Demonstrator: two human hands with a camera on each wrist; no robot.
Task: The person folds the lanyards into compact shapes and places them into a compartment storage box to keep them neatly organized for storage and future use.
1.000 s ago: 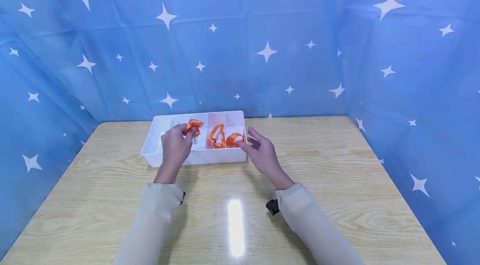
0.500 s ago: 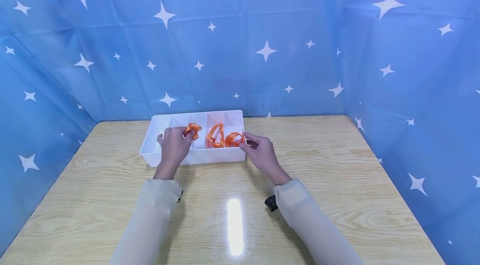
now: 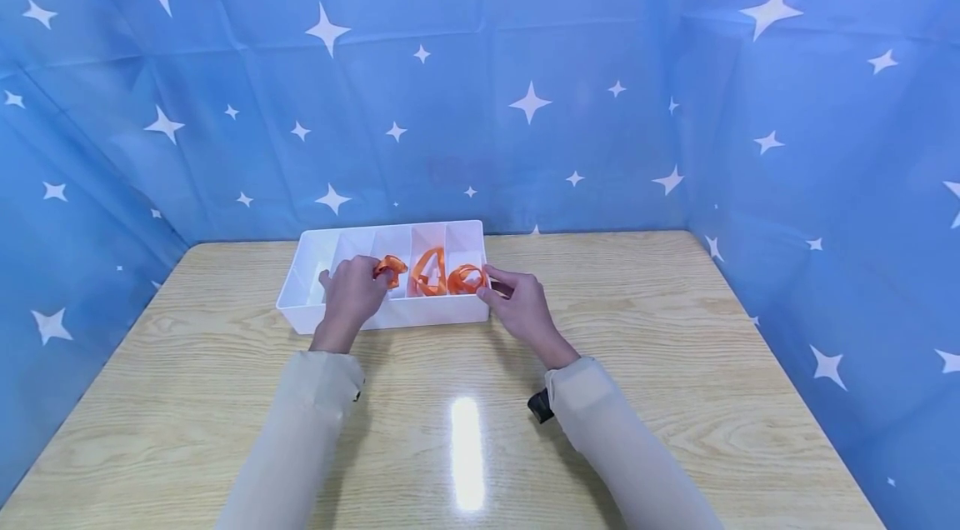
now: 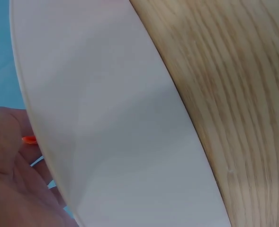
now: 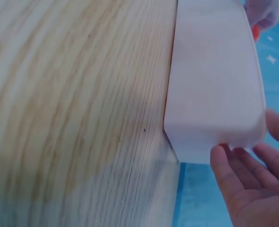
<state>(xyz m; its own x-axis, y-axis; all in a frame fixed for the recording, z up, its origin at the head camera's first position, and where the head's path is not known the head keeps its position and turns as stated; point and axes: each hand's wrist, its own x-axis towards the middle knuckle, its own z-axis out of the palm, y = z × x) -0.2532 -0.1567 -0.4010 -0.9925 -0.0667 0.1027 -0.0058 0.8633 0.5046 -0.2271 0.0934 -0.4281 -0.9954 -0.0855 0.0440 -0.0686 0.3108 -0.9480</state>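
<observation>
A white divided box (image 3: 427,312) sits at the table's far side. My left hand (image 3: 351,292) pinches a bunched orange satin ribbon (image 3: 392,267) low over the third compartment from the right. In the left wrist view, a sliver of this orange ribbon (image 4: 30,140) shows between the fingers, behind the box's front wall. At the box's right end, my right hand (image 3: 522,307) holds the corner, thumb by the front rim and fingers against the end wall. The two rightmost compartments contain an orange ribbon loop (image 3: 420,284) and a coiled orange ribbon (image 3: 467,280).
Wood-grain table (image 3: 637,305) stretches around the box and towards me. A blue curtain with white stars (image 3: 450,80) hangs close behind the box and along both sides. A bright light reflection lies on the tabletop in front.
My left hand has dipped slightly with the bunched ribbon into the compartment. My right fingers, spread at first, have closed in on the box's end wall.
</observation>
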